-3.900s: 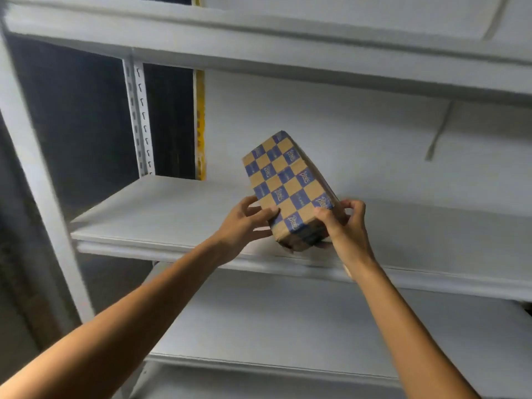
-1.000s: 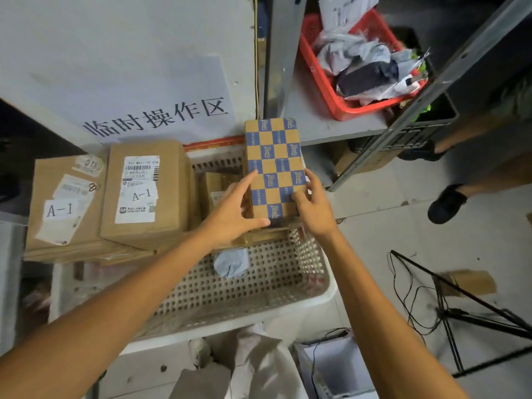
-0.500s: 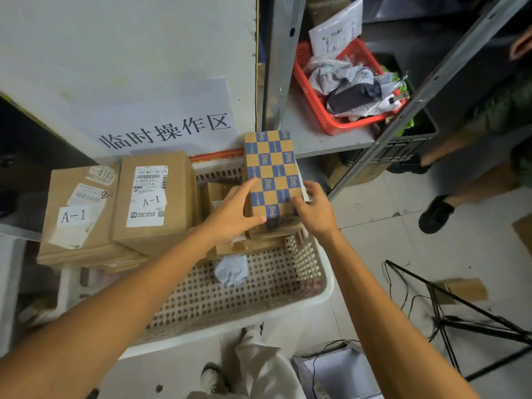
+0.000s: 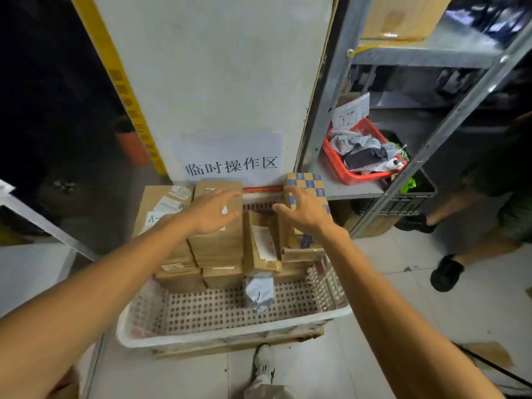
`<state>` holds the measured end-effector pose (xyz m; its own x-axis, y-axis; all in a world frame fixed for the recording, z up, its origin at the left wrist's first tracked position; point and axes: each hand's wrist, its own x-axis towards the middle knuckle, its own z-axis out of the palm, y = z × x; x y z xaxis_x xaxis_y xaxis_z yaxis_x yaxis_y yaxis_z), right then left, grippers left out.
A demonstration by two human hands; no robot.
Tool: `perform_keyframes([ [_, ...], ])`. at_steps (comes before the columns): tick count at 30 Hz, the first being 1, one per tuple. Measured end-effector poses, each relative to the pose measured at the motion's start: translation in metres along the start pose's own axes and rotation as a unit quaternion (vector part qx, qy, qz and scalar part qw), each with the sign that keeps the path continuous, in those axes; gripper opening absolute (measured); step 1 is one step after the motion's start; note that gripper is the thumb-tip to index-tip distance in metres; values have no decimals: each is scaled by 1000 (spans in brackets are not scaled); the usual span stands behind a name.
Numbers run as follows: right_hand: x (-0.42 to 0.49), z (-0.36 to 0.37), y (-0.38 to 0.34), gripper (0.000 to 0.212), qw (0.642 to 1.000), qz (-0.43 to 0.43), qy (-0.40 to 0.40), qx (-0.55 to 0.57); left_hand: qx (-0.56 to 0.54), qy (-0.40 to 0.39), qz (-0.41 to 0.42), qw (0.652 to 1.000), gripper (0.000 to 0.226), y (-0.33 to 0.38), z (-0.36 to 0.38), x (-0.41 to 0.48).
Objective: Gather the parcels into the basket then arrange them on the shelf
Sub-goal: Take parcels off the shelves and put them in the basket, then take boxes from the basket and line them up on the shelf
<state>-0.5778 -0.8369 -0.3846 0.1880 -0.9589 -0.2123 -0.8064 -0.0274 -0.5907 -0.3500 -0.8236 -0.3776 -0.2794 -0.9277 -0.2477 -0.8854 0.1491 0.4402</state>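
A person's left hand (image 4: 214,210) and right hand (image 4: 305,211) hover released, fingers spread, over brown parcels (image 4: 218,249) stacked at the back of a white basket (image 4: 230,332); the checkered parcel (image 4: 309,180) sits rear right. Best to take one top box by opposite sides and lift straight up
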Motion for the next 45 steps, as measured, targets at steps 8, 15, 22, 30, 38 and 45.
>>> perform_keyframes([
  [8, -12, 34, -107, 66, 993, -89, -49, -64, 38, 55, -85, 994, 53, -60, -55, -101],
  [15, -29, 62, -165, 66, 983, -127, -72, -113, 27, 75, -166, 983, 56, -100, -71, -170],
  [22, -24, 74, -190, 65, 985, -118, -103, -73, -24, 100, -184, 978, 53, -122, -74, -189],
  [30, 19, 93, -182, 61, 986, -108, -116, -44, -39, 84, -200, 975, 52, -150, -76, -164],
  [38, 59, 128, -165, 60, 985, -70, -155, -20, -53, 55, -189, 979, 52, -175, -69, -122],
  [45, 95, 161, -165, 57, 988, -27, -153, -5, -90, 14, -189, 978, 50, -220, -57, -79],
])
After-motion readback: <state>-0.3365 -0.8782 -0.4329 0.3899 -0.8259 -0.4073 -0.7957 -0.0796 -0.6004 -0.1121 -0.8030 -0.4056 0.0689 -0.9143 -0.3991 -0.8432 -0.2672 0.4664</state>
